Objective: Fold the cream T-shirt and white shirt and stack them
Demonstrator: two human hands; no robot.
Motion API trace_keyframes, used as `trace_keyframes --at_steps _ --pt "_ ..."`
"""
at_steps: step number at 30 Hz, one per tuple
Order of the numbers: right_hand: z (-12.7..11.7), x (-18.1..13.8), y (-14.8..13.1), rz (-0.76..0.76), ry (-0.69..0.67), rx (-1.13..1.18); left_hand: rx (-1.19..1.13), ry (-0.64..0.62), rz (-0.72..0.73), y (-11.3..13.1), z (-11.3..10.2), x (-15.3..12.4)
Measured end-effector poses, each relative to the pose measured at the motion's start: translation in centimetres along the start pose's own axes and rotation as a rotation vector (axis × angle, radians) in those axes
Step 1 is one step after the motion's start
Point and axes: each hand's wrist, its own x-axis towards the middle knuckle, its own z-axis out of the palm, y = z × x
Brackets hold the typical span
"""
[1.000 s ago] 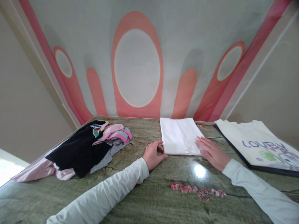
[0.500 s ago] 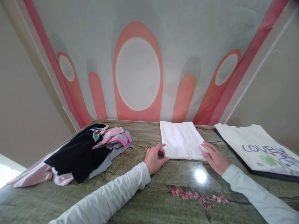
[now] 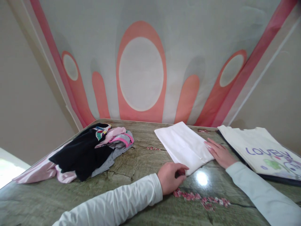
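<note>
A folded white garment [image 3: 182, 145] lies on the green marbled table [image 3: 131, 166], turned at an angle with one corner toward me. My left hand [image 3: 171, 177] pinches that near corner, thumb on top and fingers curled under the edge. My right hand [image 3: 219, 153] rests on the garment's right edge, palm down with its fingers stretched out together. Both arms wear white long sleeves.
A heap of clothes in black, pink and grey [image 3: 87, 151] lies at the table's left. A folded white shirt with purple "LOVELY" lettering [image 3: 263, 149] sits on a dark board at the right. A grey wall with salmon oval patterns [image 3: 141, 72] rises behind the table.
The white garment has been swung round, its near left corner brought toward me. My left hand moved nearer and rightward with that corner. My right hand stayed at the right edge.
</note>
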Motion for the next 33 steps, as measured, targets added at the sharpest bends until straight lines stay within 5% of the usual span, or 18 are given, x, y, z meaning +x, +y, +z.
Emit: trace_keyframes --at_steps 5,8,14,19,27,33 --pt "0.7 1.1 2.8 0.128 0.027 -0.071 0.007 -0.19 0.325 2.3 1.3 -0.4" --pt "0.7 1.2 3.4 0.179 0.05 -0.102 0.022 -0.194 0.365 1.9 1.0 -0.1" --pt "-0.7 1.0 2.8 0.227 0.236 -0.088 0.112 0.206 -0.116 -3.6 -2.6 2.2" --pt "-3.2 0.9 -1.7 0.114 0.393 0.066 0.036 0.464 -0.381 -9.1 -8.2 4.3" --pt "-5.7 -0.7 -13.7 -0.103 0.06 0.434 -0.165 0.299 -0.549 -11.4 -10.3 6.4" --pt "-5.9 -0.9 -16.4 -0.127 -0.045 0.424 -0.259 0.216 -0.616 -12.1 -10.4 7.6"
